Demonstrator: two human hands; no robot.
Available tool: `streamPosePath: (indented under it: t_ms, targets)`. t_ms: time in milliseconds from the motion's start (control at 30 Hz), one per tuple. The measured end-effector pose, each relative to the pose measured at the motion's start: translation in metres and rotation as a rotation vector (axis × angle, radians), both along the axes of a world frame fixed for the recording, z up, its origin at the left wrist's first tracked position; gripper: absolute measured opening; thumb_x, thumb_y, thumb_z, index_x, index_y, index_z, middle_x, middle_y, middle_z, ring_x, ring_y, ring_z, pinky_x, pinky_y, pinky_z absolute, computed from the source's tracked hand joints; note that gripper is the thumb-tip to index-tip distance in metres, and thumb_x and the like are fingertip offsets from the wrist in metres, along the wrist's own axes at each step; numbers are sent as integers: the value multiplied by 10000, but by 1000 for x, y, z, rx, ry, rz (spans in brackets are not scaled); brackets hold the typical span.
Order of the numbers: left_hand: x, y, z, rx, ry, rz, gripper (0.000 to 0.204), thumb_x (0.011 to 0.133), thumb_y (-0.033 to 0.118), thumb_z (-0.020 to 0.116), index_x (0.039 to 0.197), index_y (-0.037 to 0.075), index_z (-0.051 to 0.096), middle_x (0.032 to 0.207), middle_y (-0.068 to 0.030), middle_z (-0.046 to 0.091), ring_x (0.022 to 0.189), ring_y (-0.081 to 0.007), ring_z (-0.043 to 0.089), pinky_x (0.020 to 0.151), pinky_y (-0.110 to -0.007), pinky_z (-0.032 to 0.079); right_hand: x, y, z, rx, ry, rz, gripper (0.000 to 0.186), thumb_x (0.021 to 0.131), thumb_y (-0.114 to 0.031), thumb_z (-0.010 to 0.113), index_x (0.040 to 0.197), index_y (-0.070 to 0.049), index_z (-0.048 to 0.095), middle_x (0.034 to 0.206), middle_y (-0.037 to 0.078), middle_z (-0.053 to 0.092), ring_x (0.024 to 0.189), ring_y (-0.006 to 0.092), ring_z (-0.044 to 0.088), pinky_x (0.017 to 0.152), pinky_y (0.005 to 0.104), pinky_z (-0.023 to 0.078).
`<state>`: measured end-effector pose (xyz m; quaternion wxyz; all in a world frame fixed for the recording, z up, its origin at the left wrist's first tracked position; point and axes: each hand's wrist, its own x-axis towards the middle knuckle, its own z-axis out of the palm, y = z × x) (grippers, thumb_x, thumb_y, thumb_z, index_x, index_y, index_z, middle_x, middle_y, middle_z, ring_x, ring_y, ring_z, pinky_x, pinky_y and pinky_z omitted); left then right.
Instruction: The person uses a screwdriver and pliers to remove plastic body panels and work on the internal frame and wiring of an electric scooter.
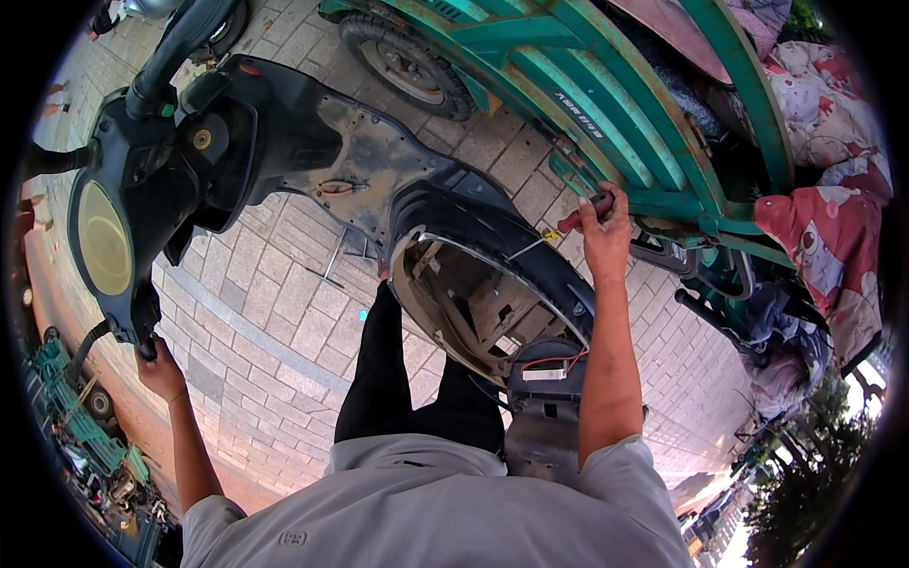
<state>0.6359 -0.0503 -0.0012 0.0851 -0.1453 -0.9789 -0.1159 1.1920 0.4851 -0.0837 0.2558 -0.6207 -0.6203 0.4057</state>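
My left hand (162, 375) is closed round the grip (146, 343) at the near end of the black scooter's handlebar, below the yellowish oval headlamp (104, 237). My right hand (605, 235) holds a red-handled screwdriver (574, 221) beside the rim of the scooter's open under-seat compartment (478, 308). The screwdriver's metal shaft points down-left over that rim, with a small yellow piece on it; whether the tip touches is unclear. A white strip (543, 374) with a red wire lies at the compartment's rear. The dusty footboard (369, 166) stretches between handlebar and compartment.
A green cargo tricycle (625, 123) stands close along the right, with printed red-and-white cloth (819, 237) on it and its wheel (402, 66) behind the footboard. A metal T-shaped bar (327, 270) is below the footboard on grey paving (251, 322). More green vehicles (90, 417) stand far left.
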Motion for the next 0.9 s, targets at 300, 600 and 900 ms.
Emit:
streamPosePath:
  t_ms: [300,600,900]
  targets:
    - [6,9,3,-6,63,-57,453,920,353,702,1161,-31,704,920,-236,738,784,-396,701,702,-452,528,27,12,-32,48,-363,1,439,870,-204,752,1244,-36,594,866,121,653,751,213,689,633,345,584]
    - [4,3,2,3,53,-46,419,927,352,696,1161,4,714,943,-208,745,804,-374,704,712,-460,524,22,17,-21,-61,-131,-97,421,864,-183,743,1230,-25,608,863,104,643,676,215,684,631,367,588]
    - [6,8,3,4,60,-46,429,930,362,697,1138,-13,711,917,-235,738,775,-401,698,687,-466,522,26,15,-28,-22,-182,-23,399,892,-163,738,1224,13,604,895,88,608,716,163,679,581,312,626]
